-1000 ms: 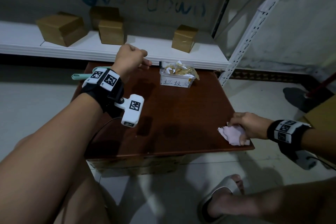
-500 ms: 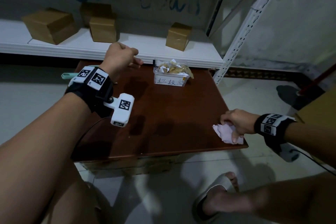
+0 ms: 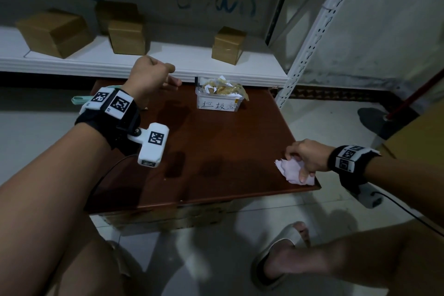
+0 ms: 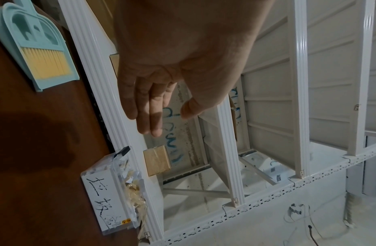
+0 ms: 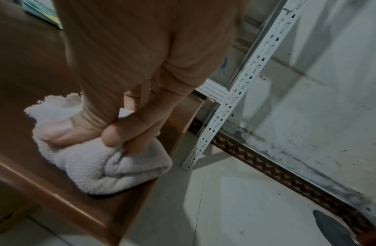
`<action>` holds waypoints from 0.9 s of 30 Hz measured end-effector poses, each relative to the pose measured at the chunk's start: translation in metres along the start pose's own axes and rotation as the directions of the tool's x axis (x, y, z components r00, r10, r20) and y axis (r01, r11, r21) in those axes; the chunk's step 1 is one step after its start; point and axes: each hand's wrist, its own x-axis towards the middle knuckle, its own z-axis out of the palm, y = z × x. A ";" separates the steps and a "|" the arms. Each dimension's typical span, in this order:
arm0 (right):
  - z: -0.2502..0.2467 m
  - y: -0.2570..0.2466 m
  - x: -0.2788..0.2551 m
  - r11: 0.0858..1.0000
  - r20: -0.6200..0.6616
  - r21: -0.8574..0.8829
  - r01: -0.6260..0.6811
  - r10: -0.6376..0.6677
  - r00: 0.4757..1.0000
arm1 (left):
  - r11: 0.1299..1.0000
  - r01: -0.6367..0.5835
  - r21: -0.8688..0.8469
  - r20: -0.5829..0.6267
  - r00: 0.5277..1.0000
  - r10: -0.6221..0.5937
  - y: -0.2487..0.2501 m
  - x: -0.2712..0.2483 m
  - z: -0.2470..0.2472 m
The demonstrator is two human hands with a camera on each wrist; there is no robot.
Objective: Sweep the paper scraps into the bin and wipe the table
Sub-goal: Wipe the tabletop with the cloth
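While the empty left hand (image 3: 150, 74) hovers loosely open, right-hand fingers (image 5: 124, 133) have tightened, seemingly bunching the cloth (image 3: 292, 170) at the table (image 3: 216, 146) corner; wiping begins.

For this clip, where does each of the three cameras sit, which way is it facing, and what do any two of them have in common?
Head: worn on the head, looks forward and down at the table; both forearms, left hand, right hand, a sandalled foot show.
Left wrist: looks along the empty left hand toward the shelving, bin and dustpan.
Right wrist: looks down the right hand gripping the cloth at the table's corner.
Shared: head and left wrist both show the bin; head and right wrist the cloth.
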 end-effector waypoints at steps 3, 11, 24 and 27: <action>0.001 0.001 -0.001 1.000 -0.009 0.013 -0.006 0.006 1.000 | 1.000 0.007 0.020 -0.002 1.000 -0.007 -0.001 0.000 0.000; 0.008 0.010 0.002 0.989 -0.072 0.111 -0.100 0.109 0.991 | 0.999 0.010 0.036 0.014 1.000 -0.010 -0.001 -0.003 0.001; 0.023 0.021 -0.006 0.909 -0.107 0.370 -0.191 0.246 0.963 | 0.998 0.032 0.051 0.028 0.999 -0.034 -0.005 0.003 0.002; 0.025 0.020 -0.007 0.912 -0.131 0.358 -0.198 0.260 0.957 | 0.998 0.042 0.053 0.028 0.999 -0.043 -0.005 0.002 0.003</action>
